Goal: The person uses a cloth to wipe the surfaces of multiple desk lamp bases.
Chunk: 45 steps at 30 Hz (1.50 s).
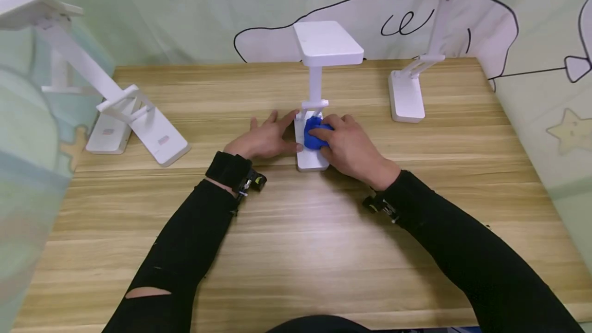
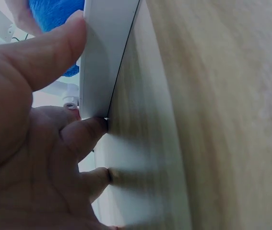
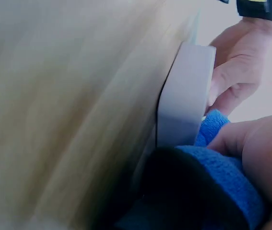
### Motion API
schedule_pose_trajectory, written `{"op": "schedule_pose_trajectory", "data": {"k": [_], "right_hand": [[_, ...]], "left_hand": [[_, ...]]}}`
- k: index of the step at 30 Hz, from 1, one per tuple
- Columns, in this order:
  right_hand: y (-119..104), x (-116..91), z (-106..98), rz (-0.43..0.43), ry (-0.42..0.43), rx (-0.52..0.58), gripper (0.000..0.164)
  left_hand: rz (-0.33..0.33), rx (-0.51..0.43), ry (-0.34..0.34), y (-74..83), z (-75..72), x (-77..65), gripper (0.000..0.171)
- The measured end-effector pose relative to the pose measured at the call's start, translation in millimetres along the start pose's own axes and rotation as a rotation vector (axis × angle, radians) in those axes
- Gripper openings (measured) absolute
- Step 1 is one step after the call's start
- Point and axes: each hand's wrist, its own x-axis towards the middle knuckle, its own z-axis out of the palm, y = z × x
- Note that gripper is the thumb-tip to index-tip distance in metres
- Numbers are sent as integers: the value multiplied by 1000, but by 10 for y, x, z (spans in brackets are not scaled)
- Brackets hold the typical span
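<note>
A white desk lamp [image 1: 315, 58] stands upright in the middle of the table. My right hand [image 1: 351, 148] grips a bunched blue cloth [image 1: 312, 135] on top of the lamp's base. In the right wrist view the blue cloth [image 3: 222, 175] has a fuzzy, towel-like surface and covers part of the base [image 3: 186, 96]. From the left side, my left hand [image 1: 265, 140] touches the base with spread fingers. The left wrist view shows that hand's thumb [image 2: 54, 48] at the upper edge of the base [image 2: 102, 52], a fingertip at its corner and other fingers apart from it.
Two more white desk lamps stand close together at the left, the nearer base [image 1: 159, 135] angled in front of the farther base [image 1: 108, 132]. Another white lamp [image 1: 407, 96] stands at the back right. Printed fabric [image 1: 199, 14] hangs behind the wooden table [image 1: 296, 251].
</note>
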Motion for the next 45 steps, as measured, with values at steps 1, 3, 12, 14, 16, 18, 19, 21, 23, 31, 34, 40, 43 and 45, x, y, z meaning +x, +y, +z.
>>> {"op": "schedule_pose_trajectory", "data": {"k": [1,3,12,14,16,18,19,21,23,31,34,40,43,45], "right_hand": [[-12,-40,-17,-6,-16,31,38],[-17,-134,-57,-27,-70,114,37],[79,-171,-205,-136,-221,252,31],[114,-95,-170,-128,-193,207,32],[152,-35,-127,-78,-158,179,35],[172,-15,-93,-7,-125,163,39],[171,-20,-81,29,-115,160,40],[134,-55,-67,85,-98,159,43],[65,-114,-61,126,-91,156,44],[-181,-428,-185,71,-179,236,44],[-193,-530,-275,-12,-262,328,45],[-167,-576,-397,116,-101,547,49],[-174,-499,-394,357,95,696,50],[-204,-426,-359,499,209,830,48]], "left_hand": [[-4,-4,-3,9,1,-1,99],[-11,-7,-8,18,6,-3,99],[-8,-7,-16,22,26,-10,98],[-7,-12,-18,17,26,-18,98],[-7,-18,-18,11,22,-26,98],[-8,-23,-20,15,16,-33,98],[-8,-30,-21,13,17,-32,98],[-7,-36,-21,18,16,-29,97],[-9,-38,-18,28,18,-29,97],[-14,-12,-7,30,13,-11,98],[7,-7,9,16,15,-12,99],[54,-95,136,-21,39,-114,86],[103,-267,259,60,18,-301,63],[176,-396,297,179,21,-443,56]]}}
